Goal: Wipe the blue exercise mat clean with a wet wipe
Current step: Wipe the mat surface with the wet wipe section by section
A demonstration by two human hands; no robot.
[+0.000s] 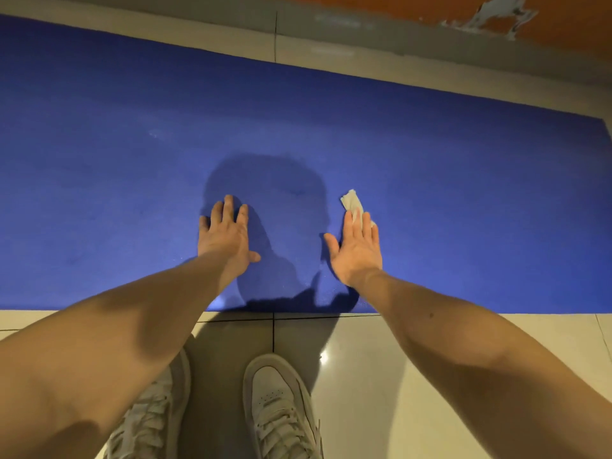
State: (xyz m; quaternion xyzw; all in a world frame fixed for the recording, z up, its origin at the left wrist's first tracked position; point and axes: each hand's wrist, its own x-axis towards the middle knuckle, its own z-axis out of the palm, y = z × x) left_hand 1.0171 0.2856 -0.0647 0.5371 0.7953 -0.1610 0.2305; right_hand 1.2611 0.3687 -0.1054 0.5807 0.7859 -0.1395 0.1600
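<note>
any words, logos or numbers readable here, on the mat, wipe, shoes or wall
No text can be read.
Mat: plain blue, no print.
Wipe: plain white, no marking.
Shoes: no logo visible.
Skirting: faint pale smudges, too blurred to tell whether they are writing.

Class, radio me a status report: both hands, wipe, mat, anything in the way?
Left hand flat on blue mat. Right hand flat, pressing wet wipe onto mat. Only a shadow between the hands.

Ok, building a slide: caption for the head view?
Left hand rests on the blue mat; right hand presses a wet wipe onto it.
</note>
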